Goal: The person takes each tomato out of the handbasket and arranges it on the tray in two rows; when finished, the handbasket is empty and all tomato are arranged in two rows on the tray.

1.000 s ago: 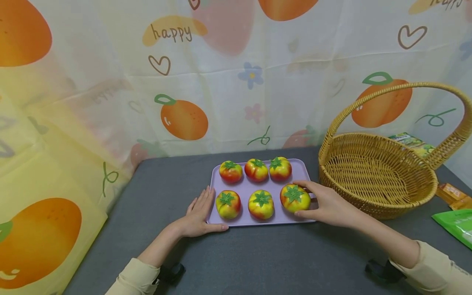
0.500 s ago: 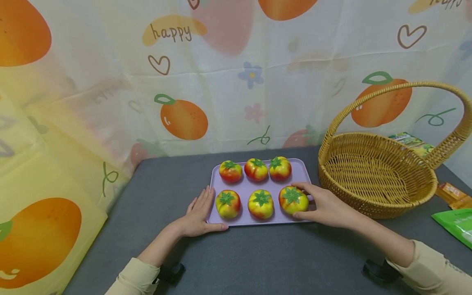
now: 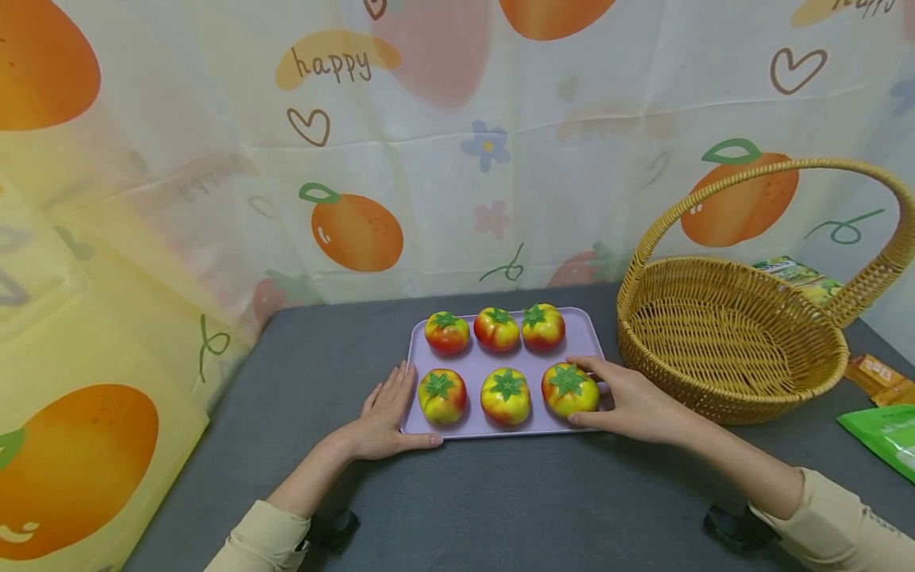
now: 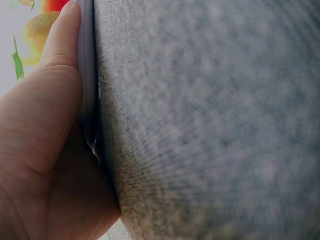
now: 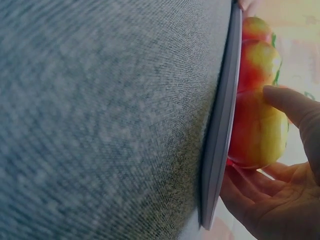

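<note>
Several red and yellow tomatoes with green star-shaped tops sit in two rows on a lilac tray (image 3: 472,433). My right hand (image 3: 629,401) curls round the tomato (image 3: 569,390) at the tray's front right corner. In the right wrist view the thumb lies on one side of that tomato (image 5: 257,130), with the fingers beyond it, and it appears to rest on the tray. My left hand (image 3: 382,421) lies with straight fingers along the tray's left edge, its thumb at the front left corner. Nearest to it is the front left tomato (image 3: 442,396).
A wicker basket (image 3: 743,397) with a tall handle stands right of the tray. Beyond it lie an orange packet (image 3: 881,380), a green bag (image 3: 886,433) and a green-yellow packet (image 3: 801,278). A printed cloth (image 3: 429,175) hangs behind the grey table (image 3: 500,500).
My right hand and its tomato have shifted slightly toward the front left, and the tomato looks lower on the tray. The left hand and the tray look the same.
</note>
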Tool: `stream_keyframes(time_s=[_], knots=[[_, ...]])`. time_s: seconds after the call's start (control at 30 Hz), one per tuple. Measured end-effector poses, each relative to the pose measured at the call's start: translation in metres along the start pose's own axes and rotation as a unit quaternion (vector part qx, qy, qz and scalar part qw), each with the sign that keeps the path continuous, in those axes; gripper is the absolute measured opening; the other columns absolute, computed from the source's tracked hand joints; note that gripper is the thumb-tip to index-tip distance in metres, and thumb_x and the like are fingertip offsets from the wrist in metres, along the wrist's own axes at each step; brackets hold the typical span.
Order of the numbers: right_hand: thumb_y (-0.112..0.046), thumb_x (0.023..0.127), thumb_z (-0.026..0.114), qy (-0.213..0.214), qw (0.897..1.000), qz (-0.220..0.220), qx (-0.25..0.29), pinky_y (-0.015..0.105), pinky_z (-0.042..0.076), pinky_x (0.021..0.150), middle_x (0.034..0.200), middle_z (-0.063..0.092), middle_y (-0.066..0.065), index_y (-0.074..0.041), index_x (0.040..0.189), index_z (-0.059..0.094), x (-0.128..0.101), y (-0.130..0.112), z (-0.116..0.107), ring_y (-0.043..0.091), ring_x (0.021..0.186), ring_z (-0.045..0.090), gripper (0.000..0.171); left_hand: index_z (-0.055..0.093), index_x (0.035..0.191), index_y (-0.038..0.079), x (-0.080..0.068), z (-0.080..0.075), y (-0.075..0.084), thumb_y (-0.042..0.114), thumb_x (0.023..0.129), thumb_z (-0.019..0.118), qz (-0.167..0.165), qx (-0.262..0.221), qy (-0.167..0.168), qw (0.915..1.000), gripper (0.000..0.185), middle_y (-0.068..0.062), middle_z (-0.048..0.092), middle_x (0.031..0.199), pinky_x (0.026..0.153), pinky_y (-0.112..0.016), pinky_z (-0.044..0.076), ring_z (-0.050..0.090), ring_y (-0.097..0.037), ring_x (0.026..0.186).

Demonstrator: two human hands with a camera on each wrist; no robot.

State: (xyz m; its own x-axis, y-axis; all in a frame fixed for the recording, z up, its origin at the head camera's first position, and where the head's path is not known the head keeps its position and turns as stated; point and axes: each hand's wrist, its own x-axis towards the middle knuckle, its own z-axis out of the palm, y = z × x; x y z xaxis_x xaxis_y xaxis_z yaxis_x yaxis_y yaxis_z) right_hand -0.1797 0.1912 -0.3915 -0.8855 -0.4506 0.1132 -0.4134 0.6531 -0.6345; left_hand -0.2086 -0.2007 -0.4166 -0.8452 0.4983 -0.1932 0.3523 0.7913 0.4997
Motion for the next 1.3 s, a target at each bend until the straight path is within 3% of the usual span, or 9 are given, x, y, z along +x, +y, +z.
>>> stream_keyframes(time_s=[1.3], knots=[[-0.037,0.082,0.079,0.021,0.999,-0.018,0.017,0.040,0.053,0.086,0.137,0.054,0.016,-0.002,0.137,0.049,-0.0022,-0.0010,-0.0036,0.031,0.115,0.059,0.071,-0.005,0.155,0.003,0.0023,0.0022,-0.0022,0.063,0.082,0.066,0.003,0.003,0.000,1.0000,0.118,-0.016,-0.011,0.161,0.112,-0.058,-0.003,-0.010,-0.032,0.147]])
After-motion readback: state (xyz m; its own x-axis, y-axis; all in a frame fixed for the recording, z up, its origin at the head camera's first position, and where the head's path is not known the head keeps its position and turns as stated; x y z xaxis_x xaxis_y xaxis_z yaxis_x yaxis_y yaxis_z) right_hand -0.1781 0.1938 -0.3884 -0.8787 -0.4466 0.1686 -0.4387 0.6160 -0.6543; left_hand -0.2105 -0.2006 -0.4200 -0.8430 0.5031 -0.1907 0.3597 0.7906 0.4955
